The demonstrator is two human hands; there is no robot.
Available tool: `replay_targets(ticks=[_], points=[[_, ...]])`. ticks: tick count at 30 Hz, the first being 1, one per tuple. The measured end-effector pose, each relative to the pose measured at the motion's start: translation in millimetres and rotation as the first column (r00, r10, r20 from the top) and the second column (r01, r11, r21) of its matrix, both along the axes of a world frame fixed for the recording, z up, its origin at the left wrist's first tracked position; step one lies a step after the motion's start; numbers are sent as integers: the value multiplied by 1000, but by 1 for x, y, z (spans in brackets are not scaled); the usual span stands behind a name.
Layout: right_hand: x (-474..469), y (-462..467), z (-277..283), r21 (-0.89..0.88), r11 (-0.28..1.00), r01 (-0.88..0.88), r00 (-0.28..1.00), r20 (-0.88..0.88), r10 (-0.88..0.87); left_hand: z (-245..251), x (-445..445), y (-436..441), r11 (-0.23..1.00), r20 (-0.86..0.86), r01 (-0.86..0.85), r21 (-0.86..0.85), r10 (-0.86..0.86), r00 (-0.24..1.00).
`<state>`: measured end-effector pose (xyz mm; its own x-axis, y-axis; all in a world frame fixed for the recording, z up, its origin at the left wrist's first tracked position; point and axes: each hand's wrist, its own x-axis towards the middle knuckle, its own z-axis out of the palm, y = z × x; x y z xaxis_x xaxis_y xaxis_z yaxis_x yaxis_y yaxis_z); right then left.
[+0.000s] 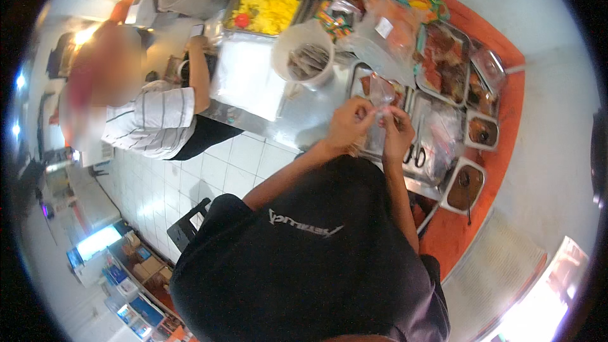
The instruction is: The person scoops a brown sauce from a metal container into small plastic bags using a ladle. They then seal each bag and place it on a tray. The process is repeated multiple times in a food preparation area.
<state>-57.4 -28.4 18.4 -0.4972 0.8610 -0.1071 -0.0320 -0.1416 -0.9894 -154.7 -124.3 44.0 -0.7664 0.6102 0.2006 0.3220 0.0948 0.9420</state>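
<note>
My left hand [351, 121] and my right hand [398, 132] meet in front of my chest, fingertips pinching the gathered neck of a small clear plastic bag [381, 89]. What the bag contains is too unclear to tell. Beneath and beyond it lies a metal tray with reddish-brown pieces of food [400, 95], partly hidden by the bag and my hands. Just right of my right hand, black-handled scissors [418, 156] rest on another metal tray, beside a bundle of clear plastic bags [442, 133].
A white bucket [280, 59] holds greyish wrapped pieces; white paper sheets [247, 76] lie left of it. Behind stands a tray of yellow food [268, 12]. Meat trays [444, 64] and a steel sauce container [463, 187] line the right. Another person [156, 114] stands at the left.
</note>
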Motion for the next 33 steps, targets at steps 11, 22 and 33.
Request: replay_targets(ticks=[11,22,33], points=[[14,24,40,-244,887,-391,914,7,405,11,-8,4,986,588,147,75,-162,793],[8,29,43,-766,567,-302,938,-132,322,6,-37,-12,921,949,229,315,-307,-72],[27,29,60,548,606,-577,806,502,314,-29,-30,-9,874,894,205,440,-404,-195]])
